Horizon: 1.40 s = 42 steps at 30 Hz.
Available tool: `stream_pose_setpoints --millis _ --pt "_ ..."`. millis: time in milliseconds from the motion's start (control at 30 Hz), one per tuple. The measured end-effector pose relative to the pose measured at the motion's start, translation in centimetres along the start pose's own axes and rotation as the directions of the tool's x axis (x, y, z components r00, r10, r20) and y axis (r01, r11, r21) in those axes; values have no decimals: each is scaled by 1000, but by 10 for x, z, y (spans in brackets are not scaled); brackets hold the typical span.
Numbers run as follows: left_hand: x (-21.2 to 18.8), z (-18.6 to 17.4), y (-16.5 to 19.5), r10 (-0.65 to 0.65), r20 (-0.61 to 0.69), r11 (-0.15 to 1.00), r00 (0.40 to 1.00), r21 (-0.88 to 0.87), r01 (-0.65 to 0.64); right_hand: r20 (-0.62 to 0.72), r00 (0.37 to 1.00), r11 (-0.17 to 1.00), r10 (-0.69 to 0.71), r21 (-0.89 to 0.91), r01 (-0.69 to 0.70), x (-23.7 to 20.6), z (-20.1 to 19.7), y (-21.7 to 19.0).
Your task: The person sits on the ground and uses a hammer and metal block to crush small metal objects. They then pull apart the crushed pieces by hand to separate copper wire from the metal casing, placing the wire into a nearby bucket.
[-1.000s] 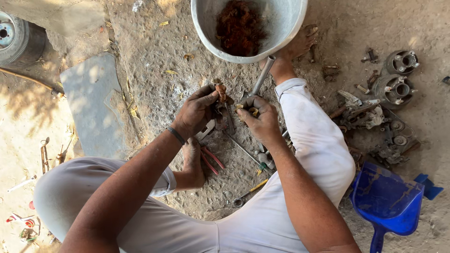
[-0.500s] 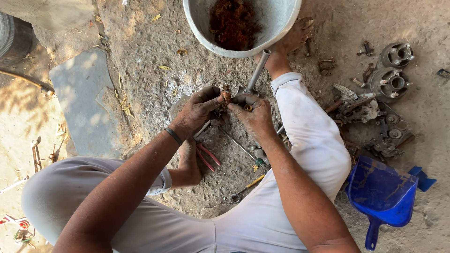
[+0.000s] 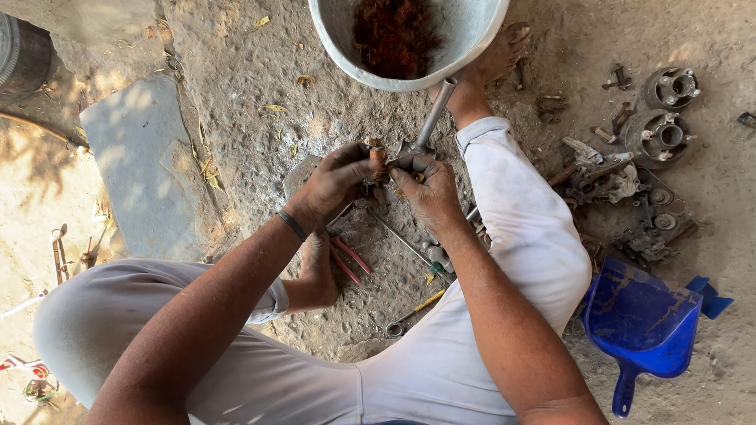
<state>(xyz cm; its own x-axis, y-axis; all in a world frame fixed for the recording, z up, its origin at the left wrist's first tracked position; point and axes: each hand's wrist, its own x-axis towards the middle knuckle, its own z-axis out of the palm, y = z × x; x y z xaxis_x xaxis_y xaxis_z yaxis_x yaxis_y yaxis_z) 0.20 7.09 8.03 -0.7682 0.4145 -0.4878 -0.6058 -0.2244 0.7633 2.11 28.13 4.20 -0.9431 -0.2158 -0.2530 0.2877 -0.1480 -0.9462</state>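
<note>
I sit on rough ground with both hands together in front of me. My left hand (image 3: 335, 185) grips a small rusty metal part (image 3: 378, 157) between thumb and fingers. My right hand (image 3: 429, 193) is closed on the other side of the same dirty piece, next to a grey metal pipe (image 3: 433, 118) that leans toward the basin. What exactly lies inside the fingers is hidden.
A grey basin (image 3: 472, 35) with reddish-brown scrap stands ahead by my foot. Red-handled pliers (image 3: 346, 260), a long wrench (image 3: 405, 244) and a yellow-handled screwdriver (image 3: 417, 305) lie under my hands. Motor parts (image 3: 661, 134) lie at right, a blue dustpan (image 3: 642, 327) lower right, a stone slab (image 3: 146, 169) left.
My hands stay together on the small part, shifting slightly with small turning motions. The view has drifted a little; nothing was let go.
</note>
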Motion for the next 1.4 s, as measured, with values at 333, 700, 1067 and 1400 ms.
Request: stream_pose_setpoints --millis 333,700,1067,1400 --pt "-1 6 -21 62 -92 995 994 79 -55 114 993 982 -5 189 -17 -4 5 -7" --pt "1 -4 -3 97 -61 991 993 -82 -102 -45 996 982 79 174 -70 1 -2 -7" --pt "3 2 -14 138 -119 943 983 319 -93 116 968 881 -222 -402 250 2 -6 -2" --pt "2 1 -12 147 -203 924 968 377 -61 45 998 987 49 -158 -42 2 -10 -8"
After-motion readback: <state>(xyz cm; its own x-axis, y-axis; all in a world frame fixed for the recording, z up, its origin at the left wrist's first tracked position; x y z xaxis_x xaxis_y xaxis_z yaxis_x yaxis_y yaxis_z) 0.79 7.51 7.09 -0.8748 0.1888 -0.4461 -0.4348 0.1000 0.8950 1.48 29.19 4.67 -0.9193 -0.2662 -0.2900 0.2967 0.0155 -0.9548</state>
